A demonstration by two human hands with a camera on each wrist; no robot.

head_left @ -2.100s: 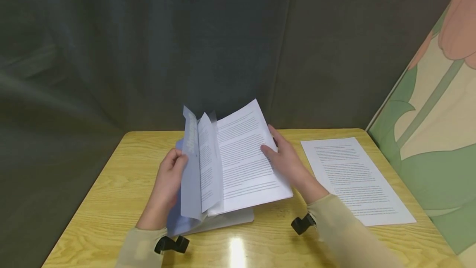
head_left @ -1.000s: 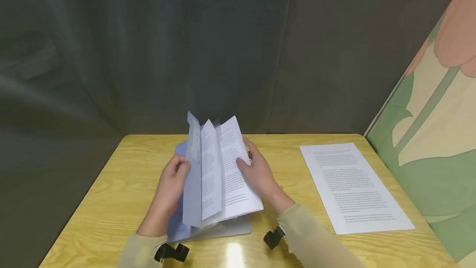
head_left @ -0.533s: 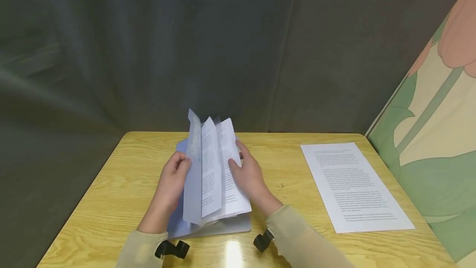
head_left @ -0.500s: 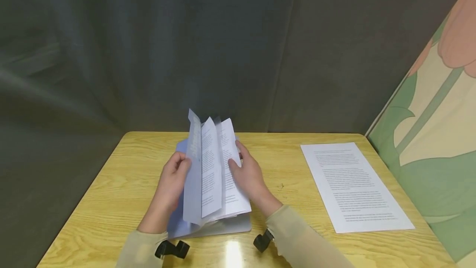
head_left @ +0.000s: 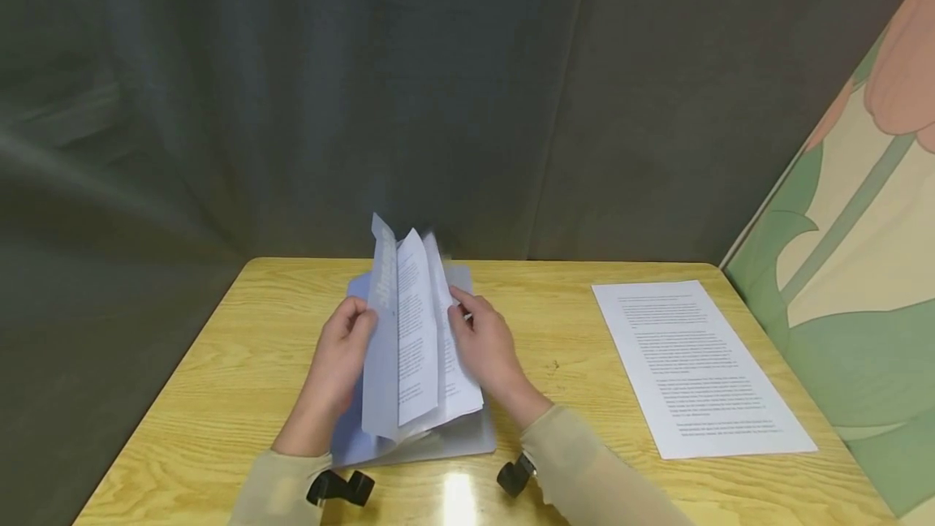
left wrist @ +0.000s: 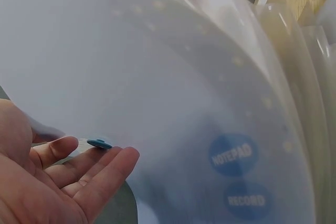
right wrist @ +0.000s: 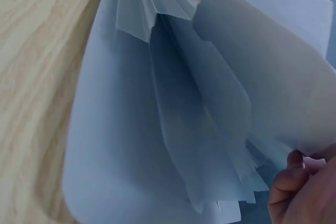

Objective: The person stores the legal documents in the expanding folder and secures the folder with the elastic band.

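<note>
An expanding file folder (head_left: 380, 347) with translucent bluish-grey pockets stands fanned open at the middle of the table. My left hand (head_left: 338, 355) grips the left edge of its front cover. In the left wrist view, a small teal button (left wrist: 98, 144) shows by the left fingers, and the cover (left wrist: 131, 66) bears blue "NOTEPAD" and "RECORD" labels. Printed sheets stand in the folder; one page (head_left: 416, 331) faces up in front. My right hand (head_left: 488, 347) pinches the right edge of the printed paper (head_left: 456, 388) behind it. In the right wrist view, pleated pockets (right wrist: 210, 87) partly hide that grip.
A separate printed sheet (head_left: 701, 372) lies flat on the right side of the wooden table (head_left: 234, 347). Behind the table hangs a dark curtain (head_left: 409, 104). A flower-patterned panel (head_left: 862, 282) borders the right edge.
My right hand has moved left with the printed paper, which now sits deeper among the folder's pockets. The left hand keeps its grip on the cover, almost in place.
</note>
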